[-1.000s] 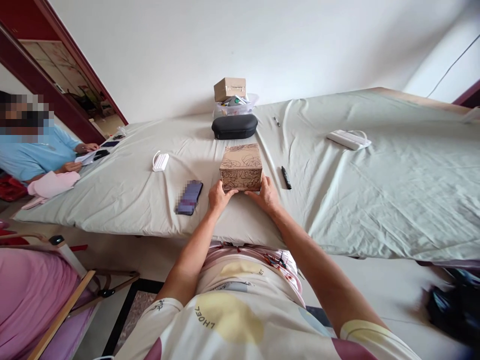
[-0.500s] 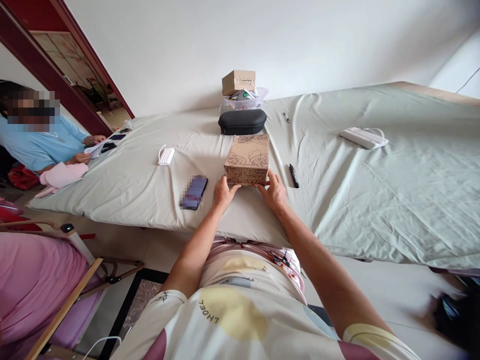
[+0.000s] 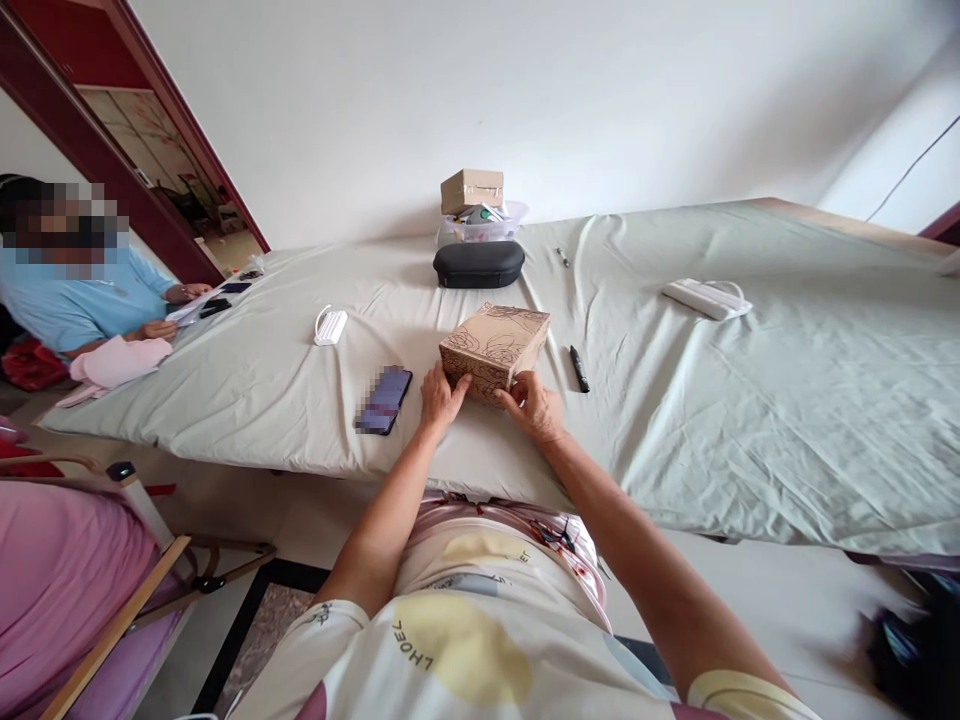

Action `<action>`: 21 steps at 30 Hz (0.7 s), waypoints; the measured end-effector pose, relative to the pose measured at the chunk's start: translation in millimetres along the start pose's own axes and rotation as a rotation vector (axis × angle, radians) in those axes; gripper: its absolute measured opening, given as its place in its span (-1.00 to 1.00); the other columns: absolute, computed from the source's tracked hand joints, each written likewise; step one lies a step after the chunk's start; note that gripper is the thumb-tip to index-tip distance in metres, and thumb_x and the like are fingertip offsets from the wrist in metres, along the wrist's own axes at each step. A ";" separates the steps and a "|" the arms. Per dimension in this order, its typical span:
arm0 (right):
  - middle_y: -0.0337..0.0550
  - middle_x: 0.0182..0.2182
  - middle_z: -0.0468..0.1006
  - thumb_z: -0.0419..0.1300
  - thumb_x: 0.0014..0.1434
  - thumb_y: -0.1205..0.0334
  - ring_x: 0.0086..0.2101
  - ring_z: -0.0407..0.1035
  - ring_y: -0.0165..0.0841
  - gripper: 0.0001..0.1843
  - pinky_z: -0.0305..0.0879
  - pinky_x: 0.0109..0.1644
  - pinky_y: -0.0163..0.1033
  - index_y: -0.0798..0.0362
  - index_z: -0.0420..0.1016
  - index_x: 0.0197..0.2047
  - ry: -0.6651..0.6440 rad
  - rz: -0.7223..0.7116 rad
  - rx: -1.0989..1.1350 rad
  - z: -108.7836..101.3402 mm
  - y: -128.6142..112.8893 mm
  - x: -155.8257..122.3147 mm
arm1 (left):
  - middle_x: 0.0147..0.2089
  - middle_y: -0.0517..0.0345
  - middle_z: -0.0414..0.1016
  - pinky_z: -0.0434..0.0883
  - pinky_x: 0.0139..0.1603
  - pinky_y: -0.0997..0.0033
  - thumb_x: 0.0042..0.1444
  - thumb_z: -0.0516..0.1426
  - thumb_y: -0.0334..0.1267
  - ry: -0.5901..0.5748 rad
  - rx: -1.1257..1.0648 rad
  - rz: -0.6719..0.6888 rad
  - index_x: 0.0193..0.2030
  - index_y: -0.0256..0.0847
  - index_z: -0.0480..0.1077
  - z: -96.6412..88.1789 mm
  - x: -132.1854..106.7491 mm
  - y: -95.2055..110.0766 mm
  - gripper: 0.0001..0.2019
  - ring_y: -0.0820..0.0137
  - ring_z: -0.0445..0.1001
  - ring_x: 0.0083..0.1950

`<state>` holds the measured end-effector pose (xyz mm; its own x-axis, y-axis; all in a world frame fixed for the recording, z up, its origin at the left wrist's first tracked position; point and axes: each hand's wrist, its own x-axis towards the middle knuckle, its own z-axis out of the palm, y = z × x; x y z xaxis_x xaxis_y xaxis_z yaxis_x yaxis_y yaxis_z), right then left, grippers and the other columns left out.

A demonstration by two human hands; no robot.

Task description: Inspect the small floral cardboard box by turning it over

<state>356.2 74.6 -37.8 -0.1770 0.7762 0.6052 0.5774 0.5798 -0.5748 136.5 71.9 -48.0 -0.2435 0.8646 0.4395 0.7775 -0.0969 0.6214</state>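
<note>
A cardboard box (image 3: 496, 340) covered in dark scribbled lines rests on the cloth-covered table, turned at an angle to me. My left hand (image 3: 444, 394) grips its near left corner, thumb on the front face. At the near right corner, my right hand (image 3: 531, 402) pinches the box with thumb and fingers. To the right of the box lies a black marker (image 3: 579, 369). A phone (image 3: 385, 400) lies on the left, close to my left hand. Behind the box sits a black zip case (image 3: 478, 264).
A plastic basket (image 3: 480, 230) with a smaller carton (image 3: 472, 190) on top stands against the wall. White power strips lie left (image 3: 331, 327) and right (image 3: 707, 298). A thin pen (image 3: 562, 257) lies farther back. Another person (image 3: 82, 290) sits at the table's left end, holding papers.
The scribbled box has turned so that its right side now shows, and it sits farther from the black case. My right hand has shifted with its near right corner. My view has tilted slightly.
</note>
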 end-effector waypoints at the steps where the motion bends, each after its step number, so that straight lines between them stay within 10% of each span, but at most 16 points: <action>1: -0.16 -0.49 0.59 0.04 0.35 -0.49 -0.52 0.41 -0.31 -0.36 0.30 -0.40 -0.24 -0.03 0.41 -0.13 -0.031 -0.020 0.012 1.5 -1.8 -0.6 | 0.30 -0.40 0.52 0.43 0.37 -0.08 0.41 0.10 0.19 0.016 -0.031 -0.006 0.52 -0.35 0.16 1.2 -0.4 0.1 -0.23 -0.08 0.51 0.34; 5: -0.15 -0.47 0.58 -0.05 0.43 -0.41 -0.49 0.41 -0.34 -0.39 0.38 -0.32 -0.23 -0.05 0.44 -0.24 -0.111 -0.127 0.017 1.9 -8.6 -1.3 | 0.54 -0.38 0.29 0.32 0.52 0.01 0.44 0.06 0.13 0.119 -0.123 0.042 0.64 -0.28 -0.10 1.1 -2.9 1.5 -0.18 0.01 0.35 0.53; 12: 0.13 0.03 0.64 0.00 0.48 -0.11 0.04 0.55 -0.08 -0.52 0.52 0.18 0.10 0.01 0.58 0.12 0.144 -0.170 -0.103 -12.2 -14.8 3.4 | 0.62 -0.34 0.12 0.14 0.61 -0.13 0.38 0.13 0.21 0.144 0.022 0.316 0.49 -0.17 0.31 -10.3 -12.6 17.0 -0.31 -0.07 0.07 0.67; 21: 0.13 0.32 0.54 -0.01 0.52 -0.02 0.36 0.35 -0.03 -0.45 0.33 0.39 0.15 0.03 0.48 0.39 -0.094 -0.363 -0.184 -1.7 -23.0 3.2 | 0.52 -0.29 0.28 0.15 0.64 -0.12 0.41 0.14 0.11 0.094 0.002 0.500 0.32 -0.17 0.44 -0.3 -12.7 22.7 -0.49 0.01 0.14 0.65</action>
<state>343.7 63.4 -21.8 -0.4626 0.5537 0.6924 0.5955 0.7727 -0.2200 157.0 58.6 -39.3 0.1073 0.6646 0.7394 0.8134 -0.4863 0.3191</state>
